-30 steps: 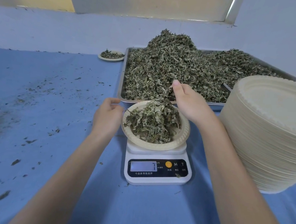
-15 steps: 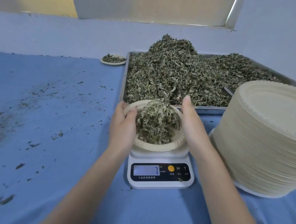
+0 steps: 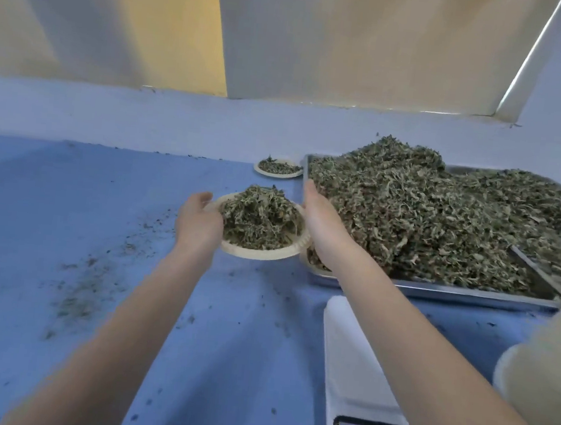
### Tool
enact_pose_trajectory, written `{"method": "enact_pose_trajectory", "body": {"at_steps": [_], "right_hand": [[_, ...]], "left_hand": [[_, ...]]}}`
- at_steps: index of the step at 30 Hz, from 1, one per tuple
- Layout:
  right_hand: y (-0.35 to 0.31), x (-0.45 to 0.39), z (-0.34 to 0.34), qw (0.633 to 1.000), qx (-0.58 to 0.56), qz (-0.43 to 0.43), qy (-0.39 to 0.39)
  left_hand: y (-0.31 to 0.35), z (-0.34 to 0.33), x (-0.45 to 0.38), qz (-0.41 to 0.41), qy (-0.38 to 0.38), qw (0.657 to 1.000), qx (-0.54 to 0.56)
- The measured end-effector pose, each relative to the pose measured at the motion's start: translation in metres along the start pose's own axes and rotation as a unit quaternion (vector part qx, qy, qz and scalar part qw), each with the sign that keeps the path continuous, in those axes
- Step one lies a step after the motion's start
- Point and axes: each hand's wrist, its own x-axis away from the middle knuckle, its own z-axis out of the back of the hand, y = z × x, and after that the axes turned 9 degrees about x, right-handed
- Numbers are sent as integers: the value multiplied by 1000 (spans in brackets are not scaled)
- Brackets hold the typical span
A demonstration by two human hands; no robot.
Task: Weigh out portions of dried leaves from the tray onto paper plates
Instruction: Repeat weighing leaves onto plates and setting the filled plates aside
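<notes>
Blue table, perhaps plates right.

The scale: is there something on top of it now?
Nothing rests on the scale: its white platform is bare. The right forearm crosses above it and hides part of the platform and display.

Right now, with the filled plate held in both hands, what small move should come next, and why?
Probably carry the filled plate a little farther and set it on the blue table near the other filled plate. The left hand and right hand hold it above the table, off the scale, beside the tray.
</notes>
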Motion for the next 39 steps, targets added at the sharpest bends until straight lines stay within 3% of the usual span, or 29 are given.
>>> {"method": "enact_pose_trajectory", "body": {"at_steps": [5,8,15,21,30,35,39], "right_hand": [[-12,-67,-21,999,41,-15,-9],[-11,-112,-19,998,20,-26,53],[1,-193,-7,984,-24,-47,173],[11,-221,-8,982,6,-29,184],[10,-219,-10,988,25,-22,151],[-4,-176,-1,989,-11,-19,149],[-17,-118,6,989,-53,-19,137]], "left_hand": [[-14,-15,-68,29,47,998,-4],[-25,-37,-109,31,64,997,-7],[-68,-114,-192,81,39,996,7],[-93,-160,-226,89,22,996,-4],[-74,-169,-218,36,-28,983,-177],[-33,-130,-168,22,-46,994,-102],[7,-99,-88,46,-129,991,-8]]}}
